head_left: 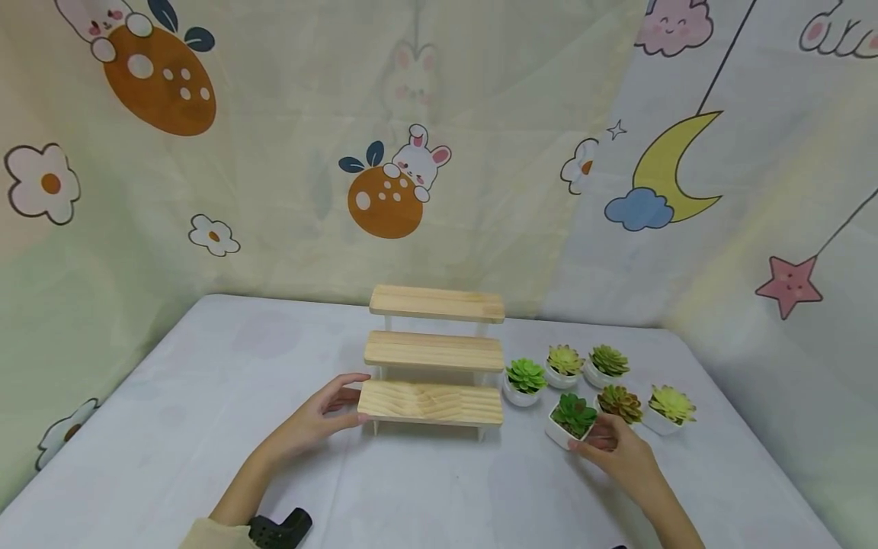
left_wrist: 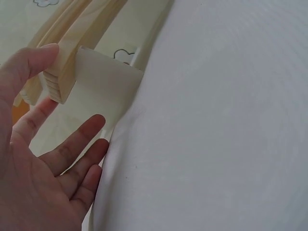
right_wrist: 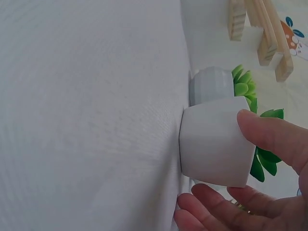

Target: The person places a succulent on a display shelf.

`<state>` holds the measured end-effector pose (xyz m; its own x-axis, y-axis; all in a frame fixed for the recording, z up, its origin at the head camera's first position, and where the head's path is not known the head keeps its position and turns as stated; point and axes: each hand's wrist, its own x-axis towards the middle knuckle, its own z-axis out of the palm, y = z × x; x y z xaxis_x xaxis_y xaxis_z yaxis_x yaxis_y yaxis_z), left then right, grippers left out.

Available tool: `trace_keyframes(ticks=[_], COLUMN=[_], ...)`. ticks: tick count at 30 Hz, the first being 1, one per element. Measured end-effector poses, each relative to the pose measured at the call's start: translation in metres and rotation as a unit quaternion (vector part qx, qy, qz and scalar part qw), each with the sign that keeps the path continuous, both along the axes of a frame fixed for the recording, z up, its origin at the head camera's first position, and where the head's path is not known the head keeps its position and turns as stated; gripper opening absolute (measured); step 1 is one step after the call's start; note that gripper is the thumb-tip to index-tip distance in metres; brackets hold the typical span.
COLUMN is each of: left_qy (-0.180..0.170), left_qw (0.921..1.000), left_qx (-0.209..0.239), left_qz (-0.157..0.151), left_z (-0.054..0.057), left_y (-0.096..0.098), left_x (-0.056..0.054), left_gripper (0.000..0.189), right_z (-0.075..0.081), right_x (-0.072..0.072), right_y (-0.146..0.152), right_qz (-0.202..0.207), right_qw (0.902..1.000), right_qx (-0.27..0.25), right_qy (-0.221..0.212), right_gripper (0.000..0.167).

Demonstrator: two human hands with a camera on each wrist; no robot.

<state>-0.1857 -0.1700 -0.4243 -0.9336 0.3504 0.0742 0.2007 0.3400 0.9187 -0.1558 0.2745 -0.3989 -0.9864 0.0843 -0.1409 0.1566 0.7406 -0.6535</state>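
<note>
At the left end of a three-tier wooden display stand (head_left: 430, 402), my left hand (head_left: 329, 412) pinches the lowest board between thumb and index finger. The left wrist view shows the board's end grain (left_wrist: 58, 86) between them, with the other fingers loosely extended below. My right hand (head_left: 620, 454) grips a dark green artificial succulent (head_left: 575, 415) by its white angular pot (right_wrist: 216, 142), thumb on one side and fingers on the other. Whether that pot's base touches the table is hard to tell. Behind it in the right wrist view is a rounded white pot (right_wrist: 211, 85).
Right of the stand are a bright green succulent (head_left: 526, 375), a yellow-green one (head_left: 565, 359), a green one (head_left: 608, 360), a reddish-brown one (head_left: 620, 403) and a pale one (head_left: 672, 404). A white cloth (head_left: 439, 496) covers the table; a printed curtain (head_left: 288, 183) hangs behind.
</note>
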Motion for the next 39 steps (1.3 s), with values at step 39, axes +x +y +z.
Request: trace_keyframes(ticks=[39], left_qy=[-0.022], left_qw=[0.9997], left_qx=[0.007], left_qz=[0.006], left_z=[0.000], left_y=[0.001], left_x=[0.002], left_gripper=[0.061], right_z=[0.012], right_x=[0.004], right_y=[-0.012], right_qz=[-0.001], right_qw=[0.9994], right_qx=[-0.033], right_qy=[0.007], right_gripper=[0.079])
